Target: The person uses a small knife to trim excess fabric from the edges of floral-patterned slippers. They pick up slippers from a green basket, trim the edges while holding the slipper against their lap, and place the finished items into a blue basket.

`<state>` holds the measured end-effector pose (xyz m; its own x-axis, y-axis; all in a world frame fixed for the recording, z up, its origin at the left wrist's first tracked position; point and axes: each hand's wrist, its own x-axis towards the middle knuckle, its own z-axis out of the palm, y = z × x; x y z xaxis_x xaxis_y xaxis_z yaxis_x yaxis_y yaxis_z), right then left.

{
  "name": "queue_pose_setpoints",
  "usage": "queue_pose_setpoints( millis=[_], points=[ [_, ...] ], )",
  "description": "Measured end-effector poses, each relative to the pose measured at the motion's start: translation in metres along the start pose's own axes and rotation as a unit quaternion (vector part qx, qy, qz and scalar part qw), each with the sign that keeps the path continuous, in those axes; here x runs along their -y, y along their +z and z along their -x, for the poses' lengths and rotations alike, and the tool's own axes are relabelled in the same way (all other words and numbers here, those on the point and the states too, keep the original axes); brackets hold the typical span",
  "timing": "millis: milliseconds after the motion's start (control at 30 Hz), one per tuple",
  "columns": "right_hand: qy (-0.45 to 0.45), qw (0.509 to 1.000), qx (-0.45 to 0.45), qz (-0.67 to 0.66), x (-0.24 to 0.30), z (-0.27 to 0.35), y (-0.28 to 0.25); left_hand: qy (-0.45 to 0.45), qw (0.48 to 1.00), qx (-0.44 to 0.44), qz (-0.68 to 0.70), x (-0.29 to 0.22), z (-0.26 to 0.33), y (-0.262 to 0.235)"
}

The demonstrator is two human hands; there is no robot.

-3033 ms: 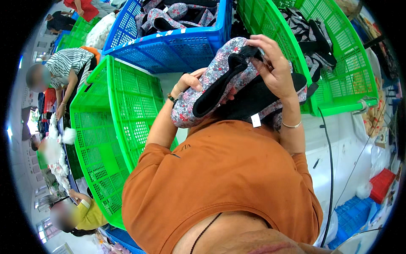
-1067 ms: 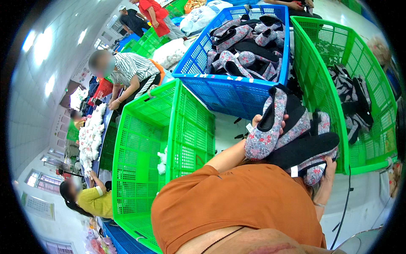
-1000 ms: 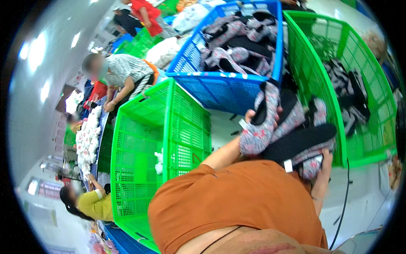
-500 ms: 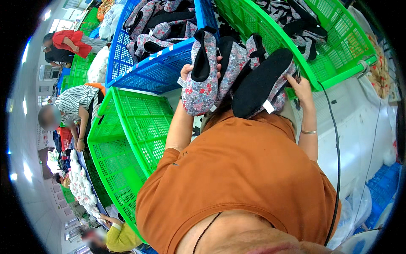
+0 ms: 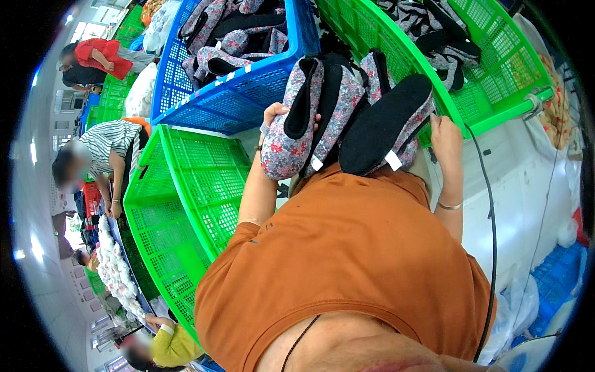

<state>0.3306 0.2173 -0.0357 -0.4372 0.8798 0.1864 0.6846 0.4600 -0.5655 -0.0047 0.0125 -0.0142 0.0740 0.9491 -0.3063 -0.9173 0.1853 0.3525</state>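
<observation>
So you've got a bunch of floral slippers with black soles right in front of your belly. The leftmost one, a floral slipper [image 5: 283, 150], is in your left hand [image 5: 271, 116]: thumb on its outer side, fingers coming round into the gap by the next slipper [image 5: 333, 118]. That neighbour leans right alongside, with a white tag low down. On the right, a slipper with its black sole [image 5: 384, 127] facing you sits tilted, tag at its lower edge, and one more floral slipper [image 5: 374, 73] pokes up behind. Your right hand [image 5: 446, 144] is at that black-soled one's right edge, fingertips bunched close together; can't tell if they're actually pinching anything.

Around you it's pretty boxed in. Just past the slippers there's a blue crate [image 5: 226, 105] piled with more of the same, and the slipper tops overlap its wall from this angle. A green crate [image 5: 201, 173] stands by your left forearm. Another green crate [image 5: 403, 53], also with slippers in it, has its near rim slanting down just beyond the black sole and your right hand, so that edge is tight. Right of your right forearm there's pale floor [image 5: 468, 192], with a black cable [image 5: 491, 229] running down across it.
</observation>
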Motion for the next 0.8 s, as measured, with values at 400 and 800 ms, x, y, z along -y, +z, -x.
queue_pose_setpoints(
  millis=[400, 800],
  points=[
    [-0.028, 0.991, 0.08, -0.101, 0.051, 0.005, -0.007, -0.069, 0.988, -0.033, -0.135, -0.021, -0.054, 0.05],
    [-0.174, 0.976, -0.047, -0.12, 0.114, -0.018, -0.021, 0.005, 0.986, 0.158, -0.046, -0.019, -0.032, 0.033]
  ],
)
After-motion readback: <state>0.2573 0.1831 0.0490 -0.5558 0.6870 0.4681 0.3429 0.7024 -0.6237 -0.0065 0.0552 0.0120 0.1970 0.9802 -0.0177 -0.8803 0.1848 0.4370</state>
